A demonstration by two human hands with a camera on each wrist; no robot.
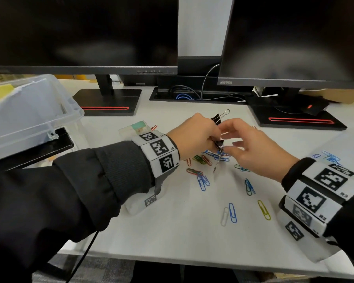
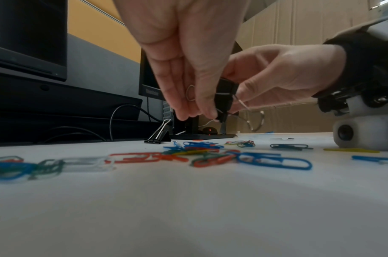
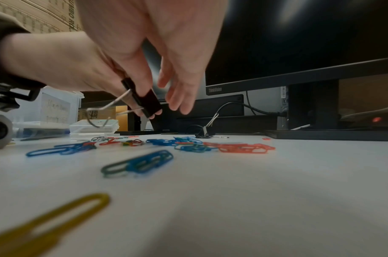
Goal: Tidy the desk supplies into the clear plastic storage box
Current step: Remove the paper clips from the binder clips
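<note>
Left hand [image 1: 194,135] fingers [image 2: 184,97] pinch binder clip [image 3: 144,102] | right hand [image 1: 251,148] fingers loose

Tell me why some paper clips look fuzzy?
Right wrist view: the yellow paper clip lies nearest the lens, out of focus. Left wrist view: the clips at the left edge smear the same way. Head view: clips look sharp, though the monitors bend from the wide lens.

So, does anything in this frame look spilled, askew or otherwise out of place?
Yes. Coloured paper clips lie scattered loose across the white desk instead of inside the clear storage box at the left. One black binder clip sits alone near the monitors. The left hand holds another binder clip.
</note>
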